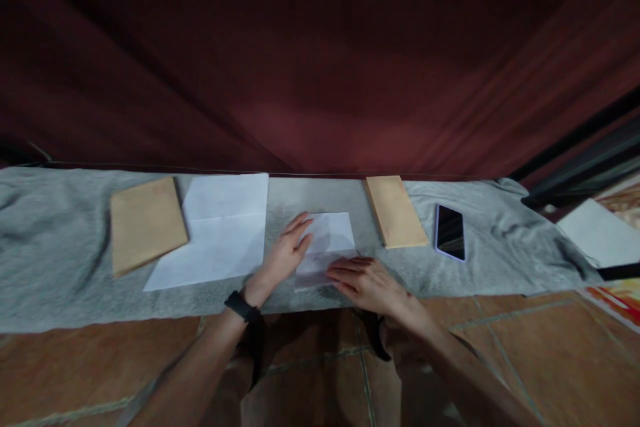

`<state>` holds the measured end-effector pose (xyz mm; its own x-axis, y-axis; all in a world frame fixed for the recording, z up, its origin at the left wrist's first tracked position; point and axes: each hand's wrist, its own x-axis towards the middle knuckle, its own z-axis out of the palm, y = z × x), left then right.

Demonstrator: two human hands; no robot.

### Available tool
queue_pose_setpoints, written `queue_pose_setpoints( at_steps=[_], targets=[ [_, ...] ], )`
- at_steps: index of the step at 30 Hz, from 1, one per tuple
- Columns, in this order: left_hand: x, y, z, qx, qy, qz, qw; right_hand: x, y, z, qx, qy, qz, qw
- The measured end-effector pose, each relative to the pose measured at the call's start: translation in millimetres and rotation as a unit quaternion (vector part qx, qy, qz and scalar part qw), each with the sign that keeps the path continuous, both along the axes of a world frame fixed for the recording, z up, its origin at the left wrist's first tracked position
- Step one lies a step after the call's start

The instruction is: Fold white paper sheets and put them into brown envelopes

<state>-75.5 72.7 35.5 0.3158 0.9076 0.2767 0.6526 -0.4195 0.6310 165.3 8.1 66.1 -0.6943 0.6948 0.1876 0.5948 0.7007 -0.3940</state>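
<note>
Both hands lie flat on a folded white sheet (327, 240): the left hand (286, 252), with a black band (242, 306) at its wrist, spreads open with fingers straight across the sheet's left edge, and the right hand (364, 280) presses palm-down, fingers extended and together, along its near edge, neither one gripping anything. Behind everything hangs a dark red curtain (320, 60), a broad cloth falling in soft diagonal folds. Below it a grey fabric (55, 247), matte and slightly rumpled like fleece, stretches as a long strip under the folded sheet and well past it on both sides. Nearer than the fabric lies a floor of reddish-brown tiles (525, 347), smooth squares with pale grout lines. Just left of the folded sheet rests a larger white paper (215, 233), rectangular, with a horizontal crease across its upper part. Beyond that, farther left of the folded sheet, sits a tan envelope (146, 223), flat, kraft-coloured and roughly rectangular, its right edge touching the larger paper. The folded sheet itself is a small, crisp rectangle at the middle of the fabric. Just to its right lies a narrower tan envelope (396, 211), a slim angled oblong. Farther right of the folded sheet is a phone (450, 232), a glossy black slab with rounded corners and a pale rim, face up.
</note>
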Motion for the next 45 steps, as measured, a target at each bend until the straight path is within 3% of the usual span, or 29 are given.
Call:
queue_pose_setpoints(
  at_steps=[6,14,22,29,36,45],
  targets=[
    [21.0,-10.9,-7.5,0.023,0.132,-0.150,0.980,6.6,-7.1,-9.4,-0.050,-0.065,0.030,0.996],
    [50.1,-5.5,-12.6,0.033,0.209,-0.203,0.956,-4.4,-18.4,-34.3,-0.017,-0.070,0.043,0.996],
    [60.1,13.7,-25.3,0.058,0.235,-0.123,0.963,0.9,-19.3,-42.4,-0.015,-0.075,0.046,0.996],
    [38.4,20.5,-28.1,0.051,0.241,-0.028,0.969,13.5,-15.8,-47.9,-0.018,-0.054,0.030,0.998],
    [19.2,12.2,-28.5,0.053,0.248,0.009,0.967,27.8,-12.7,-44.7,-0.060,-0.065,0.011,0.996],
    [12.9,-5.6,-25.3,0.071,0.248,0.028,0.966,46.6,-9.8,-30.8,-0.092,-0.062,-0.007,0.994]
  ],
)
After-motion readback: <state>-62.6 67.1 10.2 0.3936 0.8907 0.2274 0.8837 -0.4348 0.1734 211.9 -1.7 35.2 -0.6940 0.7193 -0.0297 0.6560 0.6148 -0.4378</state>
